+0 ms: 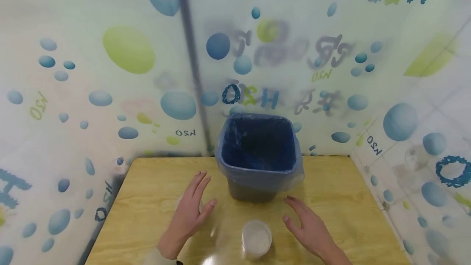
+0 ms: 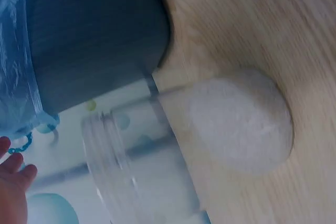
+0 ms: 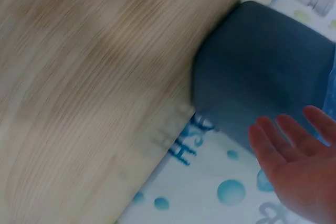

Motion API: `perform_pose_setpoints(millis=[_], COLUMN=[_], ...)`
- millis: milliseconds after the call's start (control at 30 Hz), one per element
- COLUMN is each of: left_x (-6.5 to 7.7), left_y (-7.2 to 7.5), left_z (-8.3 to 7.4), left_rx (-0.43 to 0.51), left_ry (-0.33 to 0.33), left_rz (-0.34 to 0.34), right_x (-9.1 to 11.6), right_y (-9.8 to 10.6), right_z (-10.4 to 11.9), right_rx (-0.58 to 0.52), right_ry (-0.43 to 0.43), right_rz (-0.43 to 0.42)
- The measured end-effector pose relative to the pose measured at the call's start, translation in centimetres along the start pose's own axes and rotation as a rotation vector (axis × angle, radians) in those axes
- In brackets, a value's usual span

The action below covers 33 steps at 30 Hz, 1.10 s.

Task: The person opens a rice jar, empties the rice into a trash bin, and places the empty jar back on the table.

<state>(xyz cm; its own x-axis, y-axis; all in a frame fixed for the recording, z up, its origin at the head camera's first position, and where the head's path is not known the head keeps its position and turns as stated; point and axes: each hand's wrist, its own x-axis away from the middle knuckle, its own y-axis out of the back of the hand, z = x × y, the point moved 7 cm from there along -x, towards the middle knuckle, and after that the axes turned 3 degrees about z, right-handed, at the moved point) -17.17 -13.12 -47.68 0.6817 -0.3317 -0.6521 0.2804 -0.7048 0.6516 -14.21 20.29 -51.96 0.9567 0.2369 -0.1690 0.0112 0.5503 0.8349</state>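
A lined bin (image 1: 250,191) on a bench (image 1: 331,187), flanked by two bare hands

The bin is set at the far middle, its rim covered by a blue liner (image 1: 265,179), with a patterned wall (image 1: 158,134) behind it; a white-topped pot (image 1: 256,238) is placed nearer, between the hands; the left hand (image 1: 188,212) is held left of the bin, its fingers loosely extended and nothing gripped, and a pale thing (image 1: 200,206) is mostly hidden by it, so contact cannot be told; the right hand (image 1: 309,229) is held near right, its fingers spread, slightly bent and likewise unfilled; in the left wrist view a clear jar (image 2: 173,140) is seen upright beside the bin, white matter showing at its base.
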Motion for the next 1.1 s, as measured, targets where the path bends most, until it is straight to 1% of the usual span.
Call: perform_pose_setpoints(millis=[67, 133, 233, 333, 400, 500, 567, 667, 700, 767, 833, 867, 967, 1033, 1100], left_x=[0.4, 0.9, 1.9, 3.2, 4.1, 5.4, 6.3, 7.6, 8.0, 8.8, 9.4, 9.7, 10.4, 10.7, 11.1], left_y=[-0.2, -0.5, -1.5, -2.9, -3.9, -5.4, -6.4, -7.5, -7.7, -8.1, -8.3, -8.4, -8.3, -8.2, -8.2], left_z=[-0.9, -1.7, -2.5, -2.7, -2.5, -2.1, -1.8, -1.1, -0.8, -0.1, 0.5, 0.7, 1.2, 1.3, 1.3], left_rx=[0.016, 0.053, 0.107, 0.180, 0.264, 0.397, 0.476, 0.534, 0.553, 0.578, 0.591, 0.599, 0.605, 0.603, 0.602], left_ry=[-0.051, -0.099, -0.131, -0.117, -0.065, 0.048, 0.156, 0.319, 0.377, 0.475, 0.531, 0.549, 0.556, 0.558, 0.573], left_rz=[-0.024, -0.033, 0.009, 0.075, 0.121, 0.184, 0.237, 0.292, 0.302, 0.296, 0.271, 0.256, 0.212, 0.195, 0.194], right_x=[0.2, 0.3, 0.4, 0.5, 0.4, 0.2, 0.1, 0.1, 0.1, 0.1, 0.2, 0.2, 0.3, 0.4, 0.4], right_y=[-0.6, -1.0, -1.7, -2.3, -2.7, -3.2, -3.6, -4.3, -4.6, -5.3, -6.0, -6.4, -7.3, -7.6, -7.8], right_z=[0.7, 1.5, 2.7, 3.6, 3.9, 4.4, 4.9, 5.7, 6.0, 6.5, 6.8, 7.0, 7.2, 7.4, 7.5], right_rx=[-0.015, -0.023, -0.017, -0.006, -0.001, 0.010, 0.022, 0.040, 0.048, 0.074, 0.095, 0.105, 0.121, 0.128, 0.144], right_ry=[0.007, 0.039, 0.097, 0.141, 0.156, 0.179, 0.212, 0.256, 0.269, 0.276, 0.277, 0.274, 0.268, 0.269, 0.280], right_rz=[-0.001, -0.010, -0.005, 0.014, 0.026, 0.038, 0.048, 0.076, 0.093, 0.143, 0.201, 0.233, 0.300, 0.307, 0.285])
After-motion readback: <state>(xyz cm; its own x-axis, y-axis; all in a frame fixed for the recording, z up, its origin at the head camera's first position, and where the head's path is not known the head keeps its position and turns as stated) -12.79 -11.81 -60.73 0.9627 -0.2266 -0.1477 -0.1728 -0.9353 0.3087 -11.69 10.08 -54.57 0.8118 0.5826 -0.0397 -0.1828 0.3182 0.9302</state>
